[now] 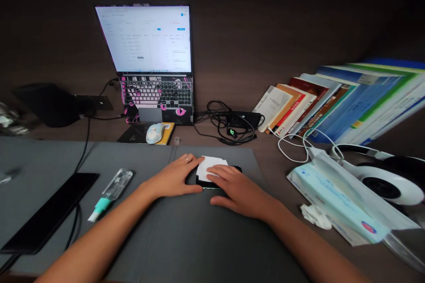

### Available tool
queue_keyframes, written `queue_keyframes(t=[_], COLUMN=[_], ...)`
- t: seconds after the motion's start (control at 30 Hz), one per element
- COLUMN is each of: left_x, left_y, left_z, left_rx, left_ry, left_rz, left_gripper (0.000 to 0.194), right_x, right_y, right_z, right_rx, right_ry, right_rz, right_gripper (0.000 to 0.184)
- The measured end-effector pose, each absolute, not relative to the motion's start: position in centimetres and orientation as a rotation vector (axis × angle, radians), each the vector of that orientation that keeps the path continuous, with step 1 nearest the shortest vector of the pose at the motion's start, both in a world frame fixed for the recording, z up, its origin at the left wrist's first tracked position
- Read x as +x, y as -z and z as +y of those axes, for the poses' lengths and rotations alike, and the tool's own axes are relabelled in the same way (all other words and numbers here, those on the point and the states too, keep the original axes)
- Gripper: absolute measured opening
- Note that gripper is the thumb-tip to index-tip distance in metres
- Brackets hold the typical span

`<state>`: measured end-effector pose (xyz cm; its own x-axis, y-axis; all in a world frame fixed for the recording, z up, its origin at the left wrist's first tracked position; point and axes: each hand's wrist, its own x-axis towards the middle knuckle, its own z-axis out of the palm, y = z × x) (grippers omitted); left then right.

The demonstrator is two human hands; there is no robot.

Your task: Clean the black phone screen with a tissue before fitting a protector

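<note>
A black phone [232, 170] lies flat on a grey desk mat [186, 239] in the middle of the desk. A white tissue [209, 164] lies on top of the phone. My left hand [174, 177] rests on the mat at the phone's left end, fingers together against its edge, a ring on one finger. My right hand [237, 190] lies over the phone, its fingers flat and pressing on the tissue.
An open laptop [152, 66] stands at the back, a mouse [154, 133] in front of it. A small spray bottle [111, 192] and a black tablet [49, 212] lie left. Books [332, 101], a charger with cables [237, 126], a tissue pack [335, 203] and headphones [385, 181] are right.
</note>
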<state>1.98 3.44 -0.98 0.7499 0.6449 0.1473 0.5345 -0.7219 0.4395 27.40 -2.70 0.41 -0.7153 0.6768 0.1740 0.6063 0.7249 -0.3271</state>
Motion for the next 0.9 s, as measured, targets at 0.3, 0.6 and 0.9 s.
queue_keyframes(t=[0.3,0.6,0.9], left_x=[2.0,2.2,2.1], left_y=[0.9,0.7,0.6], left_z=[3.6,3.5,3.5], left_rx=[2.587,2.59,2.595], left_ry=[-0.42,-0.435,-0.423], left_rz=[0.883,0.897,0.886], left_gripper=[0.077,0.067,0.064], right_x=[27.6,28.8,29.0], right_y=[-0.5,-0.9,-0.4], right_z=[-2.6,-1.4,-1.0], right_rx=[-1.019,-1.121,-1.08], right_ry=[-0.365,-0.28,-0.288], right_rz=[-2.613,-2.562,-2.546], right_gripper=[0.053,0.018,0.013])
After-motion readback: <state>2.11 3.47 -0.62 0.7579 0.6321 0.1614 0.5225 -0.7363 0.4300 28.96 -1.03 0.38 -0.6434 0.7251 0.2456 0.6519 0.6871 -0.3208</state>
